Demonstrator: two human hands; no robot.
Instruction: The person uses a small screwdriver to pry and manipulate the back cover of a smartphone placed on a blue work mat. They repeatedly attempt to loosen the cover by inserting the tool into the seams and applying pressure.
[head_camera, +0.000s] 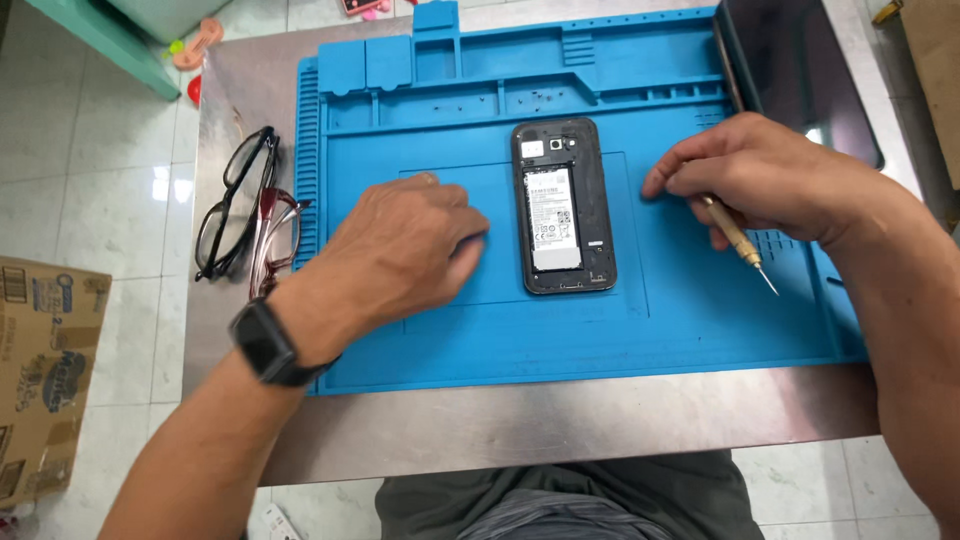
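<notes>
A: Head view. What sits at the middle?

B: A phone (563, 205) with its back cover off, lying flat on a blue mat (480, 330). Its white battery (553, 218) shows, and the camera end points away from the person. I'll place everything else from the phone.

A: The left hand?

B: The left hand (405, 250) lies palm down on the mat just left of the phone, fingers loosely curled, knuckles up. It grips nothing that I can see. Its fingertips come close to the phone's left edge; I cannot tell whether they touch it. A black watch (268, 343) sits on that wrist.

A: And the right?

B: The right hand (765, 175) is right of the phone, closed around a screwdriver (738, 240). The brass-coloured shaft sticks out below the palm, and the tip points down toward the mat, away from the phone. The fingertips rest on the mat near the phone's upper right edge, apart from it.

A: Anything else?

B: Two pairs of glasses (245, 215) lie well left of the phone, one black, one reddish, on the steel desk (560, 420) at the mat's left edge. Beyond the phone, the mat's far compartments hold tiny dark specks, likely screws (545, 98), too small to be sure. Up right of the phone a dark glossy panel (790, 70) rests on the mat's corner. A cardboard box (45, 370) stands on the floor, far left.
</notes>
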